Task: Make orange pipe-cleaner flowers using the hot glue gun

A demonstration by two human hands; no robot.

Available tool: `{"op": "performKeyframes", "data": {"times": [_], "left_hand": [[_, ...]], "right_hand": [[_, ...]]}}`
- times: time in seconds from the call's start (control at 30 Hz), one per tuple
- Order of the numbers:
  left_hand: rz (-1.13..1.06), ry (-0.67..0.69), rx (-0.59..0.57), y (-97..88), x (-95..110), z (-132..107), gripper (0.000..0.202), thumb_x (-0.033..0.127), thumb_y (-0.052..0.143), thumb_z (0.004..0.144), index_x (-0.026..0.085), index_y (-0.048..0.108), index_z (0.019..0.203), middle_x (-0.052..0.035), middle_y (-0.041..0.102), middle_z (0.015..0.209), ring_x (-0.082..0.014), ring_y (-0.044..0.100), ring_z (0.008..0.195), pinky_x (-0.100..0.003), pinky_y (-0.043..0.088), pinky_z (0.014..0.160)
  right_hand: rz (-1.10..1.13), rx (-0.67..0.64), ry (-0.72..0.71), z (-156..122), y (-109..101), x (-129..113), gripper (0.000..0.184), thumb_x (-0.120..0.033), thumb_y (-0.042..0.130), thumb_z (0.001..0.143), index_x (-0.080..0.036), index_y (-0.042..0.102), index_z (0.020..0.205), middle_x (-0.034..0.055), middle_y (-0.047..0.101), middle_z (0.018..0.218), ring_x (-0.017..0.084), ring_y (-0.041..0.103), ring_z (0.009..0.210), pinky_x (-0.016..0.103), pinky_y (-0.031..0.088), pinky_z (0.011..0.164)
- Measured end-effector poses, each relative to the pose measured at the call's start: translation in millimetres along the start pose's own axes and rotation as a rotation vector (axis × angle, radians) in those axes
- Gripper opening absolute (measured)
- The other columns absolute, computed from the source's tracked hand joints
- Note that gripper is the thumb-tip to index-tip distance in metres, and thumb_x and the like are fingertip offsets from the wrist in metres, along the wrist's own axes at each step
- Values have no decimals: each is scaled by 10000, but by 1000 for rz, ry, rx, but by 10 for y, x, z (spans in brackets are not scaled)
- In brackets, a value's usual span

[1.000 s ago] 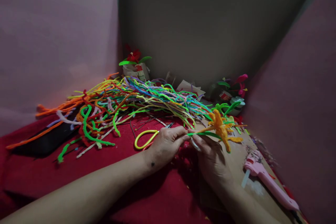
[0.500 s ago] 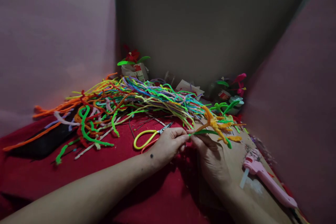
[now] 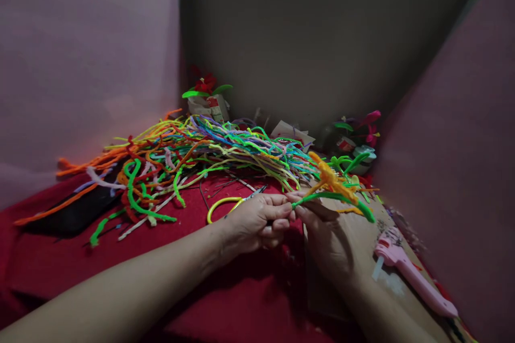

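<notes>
Between my two hands is an orange pipe-cleaner flower (image 3: 330, 178) with a long green pipe-cleaner leaf (image 3: 336, 196) pointing right. My left hand (image 3: 267, 221) pinches the green lower end of its stem between thumb and fingertips. Right beside it, my right hand (image 3: 328, 238) is closed around the stem, its fingertips nearly touching the left ones and partly hidden. Behind my left hand lie scissors with yellow handles (image 3: 217, 204), half covered by the hand. A large heap of colourful pipe cleaners (image 3: 241, 144) stretches just beyond both hands.
A pink glue gun (image 3: 416, 276) rests on a brown board (image 3: 362, 230) at the right. A black tray (image 3: 76, 211) sits at left on the red cloth (image 3: 120, 284). Finished-looking red (image 3: 205, 86) and pink (image 3: 370, 123) flowers stand at the back, near the grey wall.
The flower has turned in my fingers; its green leaf now reaches farther right in front of the orange petals. My left hand has rolled slightly, with its fingers more curled.
</notes>
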State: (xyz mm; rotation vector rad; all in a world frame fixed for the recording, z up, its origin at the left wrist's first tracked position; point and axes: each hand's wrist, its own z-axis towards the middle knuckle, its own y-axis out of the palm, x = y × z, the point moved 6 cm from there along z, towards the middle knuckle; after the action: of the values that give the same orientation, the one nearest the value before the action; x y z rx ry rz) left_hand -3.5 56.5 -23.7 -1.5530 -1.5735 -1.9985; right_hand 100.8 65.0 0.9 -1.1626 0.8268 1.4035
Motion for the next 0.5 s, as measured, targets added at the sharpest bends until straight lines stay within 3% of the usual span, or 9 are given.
{"op": "performKeyframes", "data": {"times": [0.17, 0.3, 0.37, 0.43, 0.5], "left_hand": [[-26, -100, -67, -18, -17, -20, 77, 230, 525, 824, 155, 534, 840, 96, 383, 465, -5, 139, 311, -156, 176, 351], [178, -148, -23, -5, -3, -20, 168, 301, 485, 836, 154, 514, 761, 98, 337, 459, -16, 126, 320, -169, 162, 352], [474, -21, 120, -31, 66, -13, 232, 323, 452, 846, 157, 491, 689, 75, 364, 483, -33, 220, 342, -180, 206, 373], [889, 225, 311, -27, 194, -52, 243, 295, 441, 850, 158, 488, 655, 34, 443, 547, -68, 383, 443, -198, 308, 455], [1273, 447, 406, 47, 250, -116, 176, 231, 427, 851, 157, 537, 735, -11, 535, 664, -112, 491, 604, -227, 373, 582]], "right_hand": [[95, 4, 31, 22, 1, 84, 157, -269, 612, 737, -257, 720, 850, 8, 708, 908, 219, 608, 933, 350, 429, 882], [55, 13, -17, 28, 11, 121, 111, -294, 620, 733, -241, 712, 766, -1, 700, 734, 192, 631, 749, 317, 471, 770], [15, 44, -11, 22, 14, 87, 120, -287, 598, 750, -234, 705, 760, 1, 700, 709, 185, 631, 688, 306, 486, 705], [-85, 81, -11, 9, 14, 3, 143, -250, 565, 770, -234, 704, 798, 13, 714, 768, 191, 642, 725, 312, 488, 727], [-193, 123, -26, -9, 7, -94, 156, -205, 553, 767, -231, 704, 794, 21, 719, 809, 201, 647, 786, 323, 481, 777]]}}
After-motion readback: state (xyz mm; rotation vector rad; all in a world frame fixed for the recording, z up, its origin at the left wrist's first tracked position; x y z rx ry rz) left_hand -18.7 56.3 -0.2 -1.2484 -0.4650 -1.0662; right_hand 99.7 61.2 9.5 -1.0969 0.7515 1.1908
